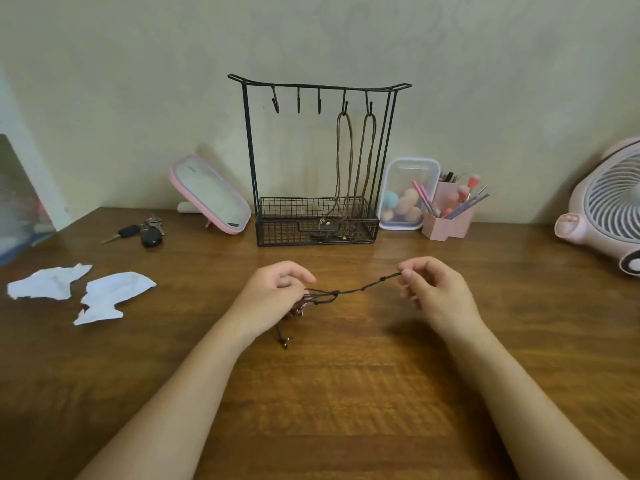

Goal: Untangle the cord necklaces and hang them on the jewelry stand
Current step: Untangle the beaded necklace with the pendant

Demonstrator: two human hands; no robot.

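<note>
At frame centre, the left hand (277,289) grips the tangled dark cord necklace (346,292); the right hand (429,289) pinches its end, untangling; next, tease loops apart.

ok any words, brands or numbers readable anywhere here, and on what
None can be read.
Small dark tag on the lower rim of the pink mirror: too small to read.
Keys, fan, jewelry stand, cord necklace: no lettering shows.
</note>
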